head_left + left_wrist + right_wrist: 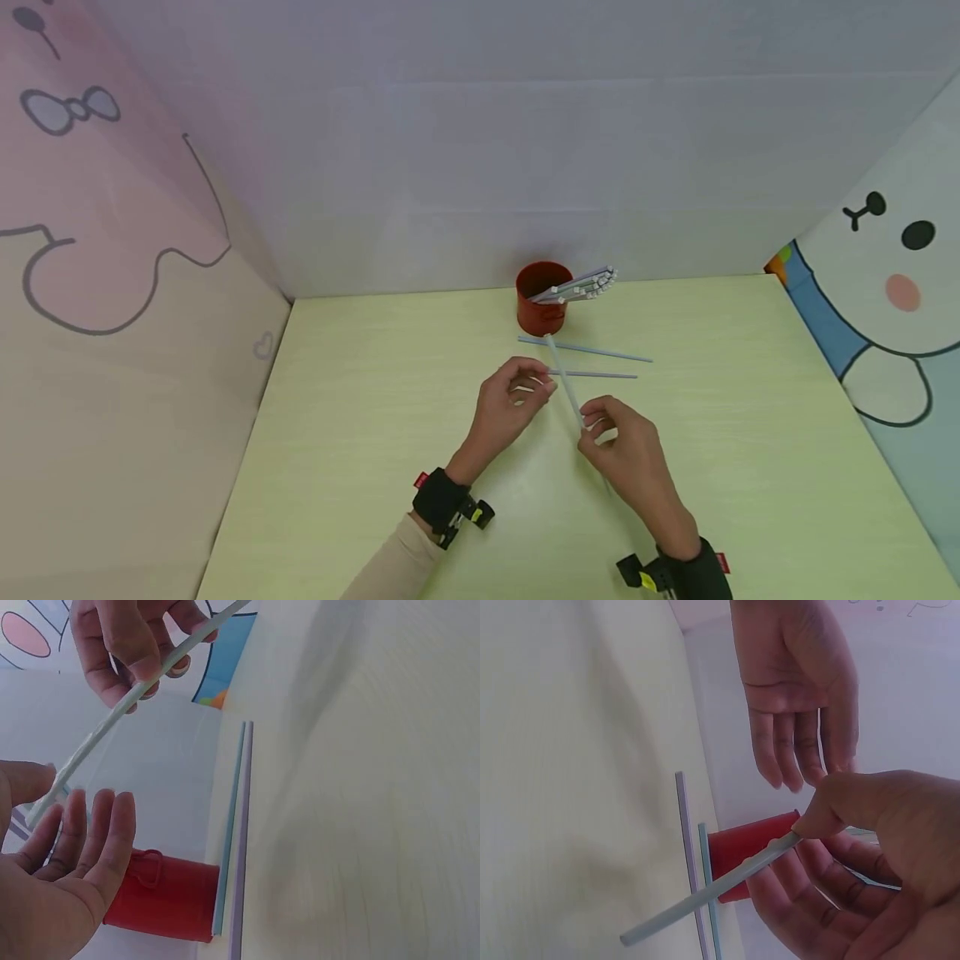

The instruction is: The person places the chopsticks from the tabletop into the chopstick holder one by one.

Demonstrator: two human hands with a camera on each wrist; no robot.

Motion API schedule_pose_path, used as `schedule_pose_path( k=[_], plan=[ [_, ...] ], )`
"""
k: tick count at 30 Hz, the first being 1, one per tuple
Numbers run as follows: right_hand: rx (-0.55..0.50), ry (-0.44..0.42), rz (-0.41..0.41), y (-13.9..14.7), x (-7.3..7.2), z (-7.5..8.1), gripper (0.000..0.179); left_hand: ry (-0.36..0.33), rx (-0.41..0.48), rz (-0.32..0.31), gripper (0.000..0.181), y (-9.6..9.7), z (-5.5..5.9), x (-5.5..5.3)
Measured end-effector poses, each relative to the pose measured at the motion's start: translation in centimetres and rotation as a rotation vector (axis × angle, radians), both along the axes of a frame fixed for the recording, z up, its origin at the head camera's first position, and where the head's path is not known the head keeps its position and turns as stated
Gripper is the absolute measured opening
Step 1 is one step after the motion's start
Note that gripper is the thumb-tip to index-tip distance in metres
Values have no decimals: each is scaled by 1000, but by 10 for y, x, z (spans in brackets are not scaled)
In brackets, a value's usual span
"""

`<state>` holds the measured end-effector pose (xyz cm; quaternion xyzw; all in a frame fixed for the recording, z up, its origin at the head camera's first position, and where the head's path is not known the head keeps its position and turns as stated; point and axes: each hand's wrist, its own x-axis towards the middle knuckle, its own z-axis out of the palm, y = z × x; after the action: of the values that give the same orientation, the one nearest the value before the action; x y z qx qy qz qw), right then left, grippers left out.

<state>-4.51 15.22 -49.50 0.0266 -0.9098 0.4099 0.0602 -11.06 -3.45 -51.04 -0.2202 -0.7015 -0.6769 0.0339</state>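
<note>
My right hand (pixel 626 446) pinches a pale green chopstick (pixel 705 896) between thumb and fingers, held slanting above the table. In the left wrist view, its far part looks twisted or ridged. My left hand (pixel 510 404) is beside that far part with its fingers spread; the fingertips are very near it, and whether they touch is hard to tell. Beyond the hands, a blue-green chopstick (pixel 600 351) and a lilac chopstick (pixel 603 375) lie on the table roughly side by side.
A red cup (pixel 540 317) stands at the table's back edge. Several pastel sticks with white ends (pixel 581 287) lean out of it to the right. The pale table (pixel 360 417) meets a plain back wall and printed side walls.
</note>
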Motion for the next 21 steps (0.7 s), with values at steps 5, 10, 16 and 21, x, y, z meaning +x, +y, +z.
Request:
schedule_pose_path(
  k=[5, 10, 16, 21],
  plan=[
    [-14, 43, 49, -6, 1, 1, 28, -44, 24, 1, 22, 2, -8, -3],
    [-31, 52, 55, -10, 3, 1, 27, -36, 70, -15, 21, 3, -3, 0],
    [-62, 51, 70, -14, 3, 1, 27, -58, 143, -45, 20, 2, 19, 8],
    [-68, 56, 77, -16, 3, 2, 26, -35, 209, -75, 21, 0, 33, 11]
  ],
)
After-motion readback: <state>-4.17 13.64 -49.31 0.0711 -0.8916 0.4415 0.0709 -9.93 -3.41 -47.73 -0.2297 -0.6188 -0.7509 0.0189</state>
